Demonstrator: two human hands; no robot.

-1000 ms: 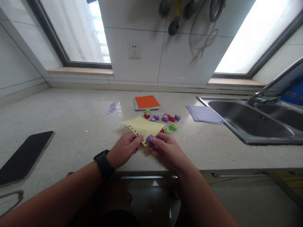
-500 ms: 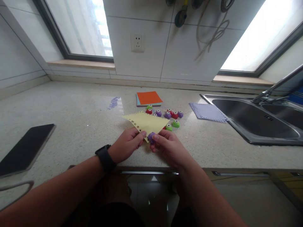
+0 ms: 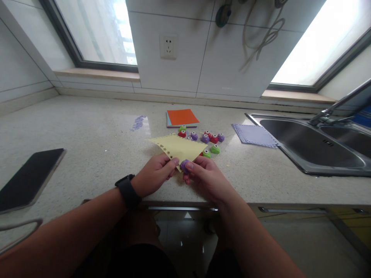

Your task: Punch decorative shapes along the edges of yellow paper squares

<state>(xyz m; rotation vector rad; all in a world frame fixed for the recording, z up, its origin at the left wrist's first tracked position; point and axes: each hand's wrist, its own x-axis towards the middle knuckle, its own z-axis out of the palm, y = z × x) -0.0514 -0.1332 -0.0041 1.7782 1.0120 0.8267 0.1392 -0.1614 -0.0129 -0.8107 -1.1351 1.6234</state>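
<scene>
My left hand (image 3: 155, 177), with a black watch on the wrist, pinches the near corner of a pale yellow paper sheet (image 3: 179, 146) that has star holes punched along its left edge. My right hand (image 3: 203, 177) grips a small purple paper punch (image 3: 183, 165) at that same corner, thumb pressed on top. Both hands hover just above the counter's front edge. Behind the sheet lie several small punches (image 3: 210, 139) in red, purple and green.
A stack of coloured paper with an orange top sheet (image 3: 182, 117) lies farther back. A lilac punched sheet (image 3: 255, 135) rests beside the steel sink (image 3: 313, 148). Purple paper bits (image 3: 138, 122) sit left of centre. A black tablet (image 3: 29, 179) lies at the far left.
Hands, sheet and punch keep the same grip. The view has tilted slightly, so everything sits a little higher in the frame.
</scene>
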